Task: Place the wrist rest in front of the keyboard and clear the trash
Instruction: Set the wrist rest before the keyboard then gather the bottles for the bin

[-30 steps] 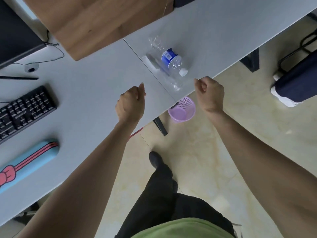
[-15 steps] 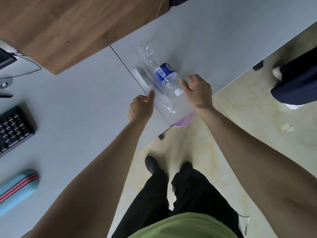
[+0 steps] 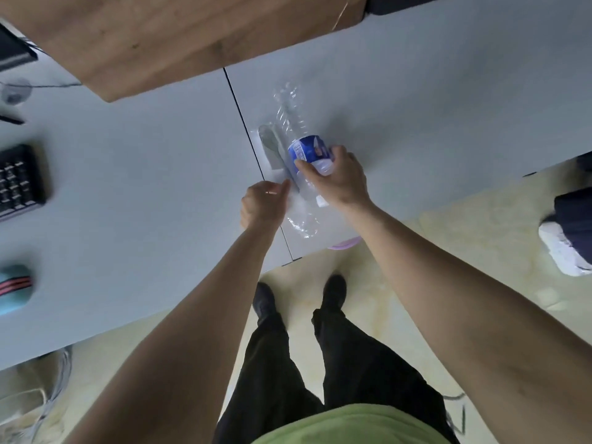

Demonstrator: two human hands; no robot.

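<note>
A clear plastic bottle [image 3: 306, 149] with a blue label lies on the grey desk [image 3: 160, 187] near its front edge. My right hand [image 3: 339, 177] is closed around its cap end. Under and beside it lies a clear plastic wrapper [image 3: 301, 219]. My left hand [image 3: 262, 203] pinches the wrapper's near edge. The black keyboard [image 3: 19, 181] sits at the far left. In front of it, the end of the light-blue wrist rest [image 3: 14, 288] with red stripes shows. A sliver of the purple bin [image 3: 344, 243] peeks out under the desk edge.
A wooden panel [image 3: 160, 36] covers the back of the desk. A cable and small round object [image 3: 14, 91] lie back left. My shoes [image 3: 266, 299] stand on the yellowish floor. Another person's white shoe [image 3: 560, 248] is at the right.
My right hand moved forward and closed on the bottle. My left hand reached the wrapper's edge. The view shifted so the keyboard and wrist rest slid toward the left edge.
</note>
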